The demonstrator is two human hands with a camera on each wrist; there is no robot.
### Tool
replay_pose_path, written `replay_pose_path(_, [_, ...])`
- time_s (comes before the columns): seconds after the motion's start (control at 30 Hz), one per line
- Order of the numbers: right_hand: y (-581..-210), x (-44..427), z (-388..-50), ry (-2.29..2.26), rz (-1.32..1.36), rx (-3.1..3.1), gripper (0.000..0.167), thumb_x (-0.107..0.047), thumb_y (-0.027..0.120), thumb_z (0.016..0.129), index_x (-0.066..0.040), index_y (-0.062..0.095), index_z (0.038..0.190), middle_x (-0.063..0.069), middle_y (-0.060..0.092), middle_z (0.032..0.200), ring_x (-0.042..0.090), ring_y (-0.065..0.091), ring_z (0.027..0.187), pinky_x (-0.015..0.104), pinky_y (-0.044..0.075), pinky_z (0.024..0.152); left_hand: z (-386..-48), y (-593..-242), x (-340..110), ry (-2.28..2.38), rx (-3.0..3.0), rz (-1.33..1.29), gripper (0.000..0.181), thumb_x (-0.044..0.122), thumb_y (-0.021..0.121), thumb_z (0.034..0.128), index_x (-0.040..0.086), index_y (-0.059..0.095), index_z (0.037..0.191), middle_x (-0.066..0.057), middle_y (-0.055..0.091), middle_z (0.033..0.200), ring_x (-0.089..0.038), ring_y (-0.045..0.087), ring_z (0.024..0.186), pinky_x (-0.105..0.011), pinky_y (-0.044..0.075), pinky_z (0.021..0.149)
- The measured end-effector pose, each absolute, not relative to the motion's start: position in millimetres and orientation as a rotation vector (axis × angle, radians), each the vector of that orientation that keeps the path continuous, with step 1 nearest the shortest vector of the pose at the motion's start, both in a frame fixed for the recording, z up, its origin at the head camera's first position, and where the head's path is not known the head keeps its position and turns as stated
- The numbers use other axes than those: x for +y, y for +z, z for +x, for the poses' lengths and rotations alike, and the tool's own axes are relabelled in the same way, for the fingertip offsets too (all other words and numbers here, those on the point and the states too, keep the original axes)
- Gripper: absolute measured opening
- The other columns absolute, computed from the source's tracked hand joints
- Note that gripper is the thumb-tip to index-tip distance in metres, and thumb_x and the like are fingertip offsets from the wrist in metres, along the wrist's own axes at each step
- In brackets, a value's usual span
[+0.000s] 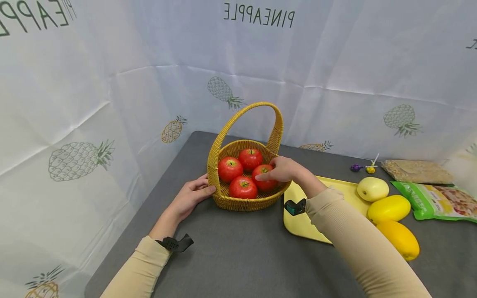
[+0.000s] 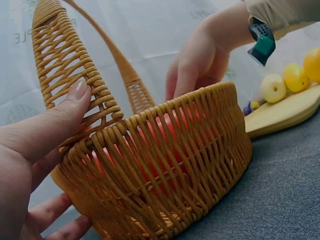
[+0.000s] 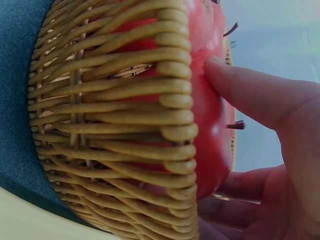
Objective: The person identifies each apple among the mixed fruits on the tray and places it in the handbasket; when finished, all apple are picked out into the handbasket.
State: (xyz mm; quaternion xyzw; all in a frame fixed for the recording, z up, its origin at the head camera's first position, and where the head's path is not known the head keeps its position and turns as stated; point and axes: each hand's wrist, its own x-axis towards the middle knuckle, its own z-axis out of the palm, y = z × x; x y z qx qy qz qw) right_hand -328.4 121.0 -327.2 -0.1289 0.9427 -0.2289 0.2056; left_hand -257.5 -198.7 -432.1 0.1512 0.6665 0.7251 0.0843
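A golden wicker basket [image 1: 246,203] with a tall arched handle stands on the table and holds several red apples. My right hand [image 1: 285,169] reaches over its right rim and grips the rightmost apple [image 1: 263,184], which sits in the basket. In the right wrist view, the thumb presses one side of that apple [image 3: 212,145] and the fingers curl round the other, partly hidden. My left hand [image 1: 191,196] holds the basket's left side. Its thumb lies on the handle's base in the left wrist view, with the other fingers against the outer wall.
Right of the basket lies a yellow tray [image 1: 303,225]. A pale round fruit [image 1: 372,189] and two yellow fruits [image 1: 389,208] are at its right side. Beyond are a green food bag [image 1: 428,203], a clear packet [image 1: 417,171] and two wrapped lollipops [image 1: 356,168]. A printed curtain [image 1: 335,49] hangs behind.
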Motion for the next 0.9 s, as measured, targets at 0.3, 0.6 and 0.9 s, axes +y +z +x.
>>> replay_pose_path(0.3, [-329.5, 123.5, -328.3, -0.737, -0.327, 2.554, 0.073, -0.046, 0.079, 0.088, 0.003, 0.054, 0.135, 0.015, 0.062, 0.119, 0.023, 0.07, 0.083, 0.041, 0.057, 0.083, -258.5, -437.0, -198.3, 2.194, 1.936, 0.452, 0.008, 0.012, 0.069, 0.0988, 0.011, 0.075, 0.104, -0.015, 0.028, 0.165, -0.032, 0.022, 0.152, -0.028, 0.049, 0.101])
replay_pose_path(0.6, [-329.8, 127.5, -324.9, -0.814, -0.349, 2.514, 0.072, -0.039, 0.078, 0.09, 0.004, 0.051, 0.141, 0.018, 0.061, 0.126, 0.024, 0.072, 0.083, 0.041, 0.057, 0.084, -258.2, -436.7, -197.7, 2.176, 1.938, 0.448, 0.01, 0.016, 0.071, 0.0982, 0.011, 0.075, 0.106, -0.014, 0.028, 0.165, -0.031, 0.019, 0.154, -0.029, 0.049, 0.101])
replay_pose_path(0.9, [-326.7, 132.1, -318.5, -0.888, -0.365, 2.551, 0.07, -0.038, 0.074, 0.093, 0.003, 0.05, 0.144, 0.019, 0.058, 0.134, 0.025, 0.069, 0.094, 0.043, 0.056, 0.089, -259.3, -436.2, -200.6, 2.171, 1.952, 0.466, 0.009, 0.016, 0.071, 0.0985, 0.013, 0.076, 0.105, -0.013, 0.027, 0.166, -0.03, 0.019, 0.154, -0.028, 0.049, 0.101])
